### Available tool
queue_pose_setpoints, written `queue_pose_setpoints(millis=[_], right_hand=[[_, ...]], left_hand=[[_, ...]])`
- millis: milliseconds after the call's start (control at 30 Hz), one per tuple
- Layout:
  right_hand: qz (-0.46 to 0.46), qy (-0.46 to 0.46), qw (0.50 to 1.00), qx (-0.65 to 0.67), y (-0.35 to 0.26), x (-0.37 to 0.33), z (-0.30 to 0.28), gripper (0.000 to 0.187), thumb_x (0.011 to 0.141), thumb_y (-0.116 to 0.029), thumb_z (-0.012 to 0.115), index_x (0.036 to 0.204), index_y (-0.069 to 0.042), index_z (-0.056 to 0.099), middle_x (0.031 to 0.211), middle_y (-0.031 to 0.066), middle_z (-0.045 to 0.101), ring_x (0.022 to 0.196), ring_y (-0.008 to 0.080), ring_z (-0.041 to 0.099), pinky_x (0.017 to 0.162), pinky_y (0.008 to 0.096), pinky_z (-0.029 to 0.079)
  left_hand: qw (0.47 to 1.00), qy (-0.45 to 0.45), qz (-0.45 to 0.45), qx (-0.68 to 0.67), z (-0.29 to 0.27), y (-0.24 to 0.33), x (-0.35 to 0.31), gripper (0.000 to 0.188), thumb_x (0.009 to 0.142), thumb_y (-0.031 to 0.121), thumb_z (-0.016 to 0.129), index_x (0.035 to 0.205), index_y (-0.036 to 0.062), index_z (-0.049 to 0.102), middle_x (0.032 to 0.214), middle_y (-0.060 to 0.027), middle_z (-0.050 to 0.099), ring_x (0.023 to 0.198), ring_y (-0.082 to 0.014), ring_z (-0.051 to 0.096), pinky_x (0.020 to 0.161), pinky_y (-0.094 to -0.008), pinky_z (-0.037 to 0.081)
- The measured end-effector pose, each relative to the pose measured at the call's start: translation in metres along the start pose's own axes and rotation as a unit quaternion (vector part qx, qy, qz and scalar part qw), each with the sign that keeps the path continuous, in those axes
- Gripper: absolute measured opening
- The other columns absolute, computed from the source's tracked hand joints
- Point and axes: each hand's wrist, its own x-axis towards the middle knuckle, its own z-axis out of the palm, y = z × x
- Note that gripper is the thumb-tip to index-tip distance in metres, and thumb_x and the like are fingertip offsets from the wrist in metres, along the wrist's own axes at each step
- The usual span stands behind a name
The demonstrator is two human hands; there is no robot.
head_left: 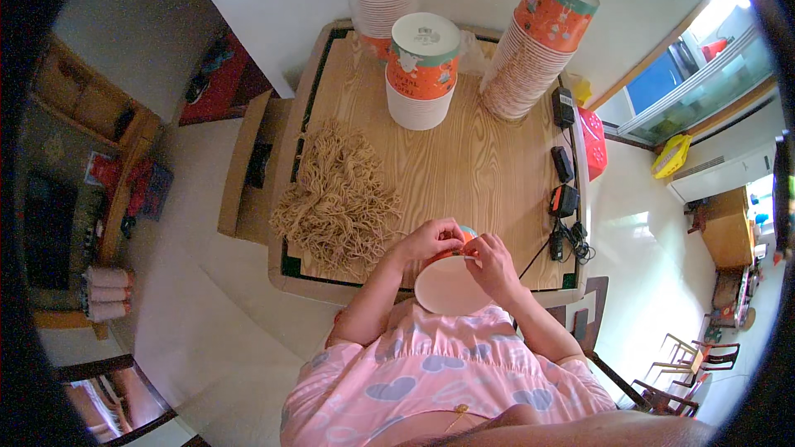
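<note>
We see 2 hands, left hand (428, 240) and right hand (490, 263), both gripping 1 paper bowl (450, 281) tilted toward us; noodle pile (338, 197) lies left.

One view only, from a wide fisheye camera on the person's head, staring almost straight down. The wooden table (489, 165) fills the middle, its straight edges bowing outward toward the rim. The person's own forearms and pink top enter from 6 o'clock, close under the lens, and both hands sit just below centre. The far table edge and wall lie toward 12 o'clock. Floor and room furniture curl around the dark circular border at 9 and 3 o'clock, much farther off and strongly squeezed.
</note>
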Motion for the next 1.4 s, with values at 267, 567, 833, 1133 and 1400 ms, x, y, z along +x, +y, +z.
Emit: queue_pose_setpoints(millis=[267, 567, 833, 1133, 1400], right_hand=[[-0.008, -0.017, 1.000, 0.001, 0.001, 0.000, -0.005, 0.017, 0.070, -0.004, 0.058, 0.086, -0.004, 0.052, 0.086, 0.0137, 0.051, 0.084, 0.0325, 0.048, 0.074, 0.0400, 0.042], [0.000, -0.023, 1.000, 0.001, 0.001, -0.003, -0.007, 0.020, 0.069, -0.004, 0.059, 0.087, -0.003, 0.050, 0.086, 0.0143, 0.051, 0.084, 0.0327, 0.048, 0.074, 0.0402, 0.042], [0.007, -0.007, 1.000, 0.013, 0.002, -0.007, -0.008, 0.019, 0.070, -0.007, 0.060, 0.087, -0.004, 0.052, 0.085, 0.0134, 0.052, 0.082, 0.0325, 0.050, 0.072, 0.0400, 0.043], [-0.035, 0.003, 0.999, 0.004, 0.010, -0.003, -0.008, 0.012, 0.071, -0.006, 0.059, 0.082, -0.006, 0.054, 0.082, 0.0131, 0.052, 0.079, 0.0320, 0.051, 0.069, 0.0400, 0.043], [0.147, 0.116, 0.982, 0.035, 0.061, 0.009, -0.012, 0.027, 0.071, -0.004, 0.056, 0.094, -0.007, 0.044, 0.069, 0.0148, 0.053, 0.065, 0.0311, 0.054, 0.058, 0.0401, 0.044]], left_hand=[[0.995, 0.044, 0.062, 0.057, 0.005, -0.005, 0.000, 0.008, 0.077, 0.007, 0.060, 0.079, 0.0008, 0.057, 0.076, -0.0046, 0.053, 0.071, -0.0124, 0.054, 0.064, -0.0252, 0.044], [0.982, 0.091, 0.065, 0.152, 0.007, -0.004, -0.004, 0.011, 0.075, 0.009, 0.062, 0.078, 0.0005, 0.056, 0.079, -0.0096, 0.054, 0.073, -0.0192, 0.055, 0.066, -0.0292, 0.045], [0.982, 0.079, 0.073, 0.153, 0.006, -0.011, -0.004, 0.011, 0.076, 0.010, 0.062, 0.079, 0.0011, 0.057, 0.079, -0.0087, 0.054, 0.072, -0.0186, 0.054, 0.065, -0.0289, 0.045], [0.983, 0.094, 0.068, 0.142, 0.006, -0.006, 0.004, 0.008, 0.074, 0.008, 0.060, 0.077, 0.0008, 0.056, 0.079, -0.0103, 0.054, 0.076, -0.0214, 0.055, 0.068, -0.0320, 0.045], [0.876, 0.414, 0.186, 0.165, -0.014, -0.034, 0.017, 0.029, 0.074, 0.017, 0.064, 0.098, 0.0047, 0.053, 0.090, -0.0122, 0.055, 0.085, -0.0273, 0.054, 0.075, -0.0368, 0.043]])
